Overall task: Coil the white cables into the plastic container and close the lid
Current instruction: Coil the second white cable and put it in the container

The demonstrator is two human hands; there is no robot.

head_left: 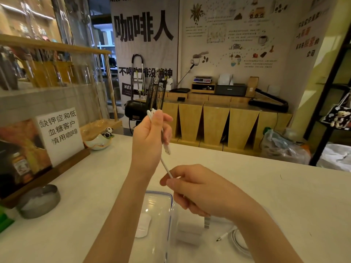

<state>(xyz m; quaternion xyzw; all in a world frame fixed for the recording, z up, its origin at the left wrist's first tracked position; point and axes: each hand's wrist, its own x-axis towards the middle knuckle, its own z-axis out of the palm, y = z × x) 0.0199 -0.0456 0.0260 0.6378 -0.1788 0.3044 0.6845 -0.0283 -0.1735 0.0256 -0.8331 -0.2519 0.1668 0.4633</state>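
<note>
My left hand (pixel 150 137) is raised above the table and holds a folded bundle of white cable (pixel 152 112), whose loops stick out above the fingers; a plug end hangs below the palm. The cable's free strand (pixel 166 168) runs down to my right hand (pixel 199 190), which pinches it. Under my arms lies the clear plastic container lid with a blue rim (pixel 169 215). To its right stands the clear container (pixel 190 230), partly hidden by my right wrist. A second white cable (pixel 235 238) lies coiled on the table at the lower right.
A metal tin (pixel 38 201) stands at the left on the white table (pixel 284 186). Behind it is a wooden sign stand with a printed note (pixel 60 133) and a small bowl with a panda figure (pixel 98 141). A black fan (pixel 152 99) stands beyond the table's far edge.
</note>
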